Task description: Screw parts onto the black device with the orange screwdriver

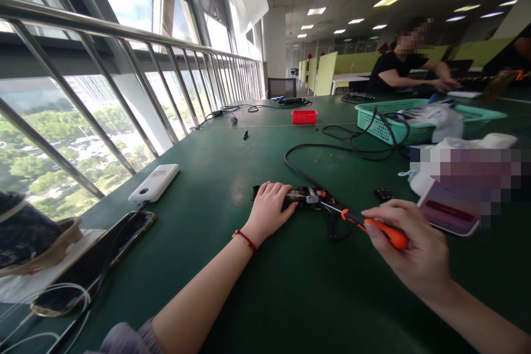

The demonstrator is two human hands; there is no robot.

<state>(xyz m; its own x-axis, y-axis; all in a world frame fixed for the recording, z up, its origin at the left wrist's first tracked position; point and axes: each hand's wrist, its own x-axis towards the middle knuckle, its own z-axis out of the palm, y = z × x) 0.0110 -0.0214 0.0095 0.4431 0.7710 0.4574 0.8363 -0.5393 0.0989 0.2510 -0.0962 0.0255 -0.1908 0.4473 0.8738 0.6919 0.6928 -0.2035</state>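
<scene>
My left hand [270,206] lies closed over a small black device [305,198] on the green table [232,265], pinning it down. A black cable [298,168] runs from the device toward the far side. My right hand [409,246] grips an orange-handled screwdriver [365,224]; its metal tip rests on the device's open end, just right of my left fingers. A red cord bracelet sits on my left wrist.
A white power bank [154,183] and a phone [103,254] with white cables lie at the left. A red tray [304,116] and a teal basket [418,119] stand farther back. A purple phone [450,213] lies right of my hand. A person sits at the far right.
</scene>
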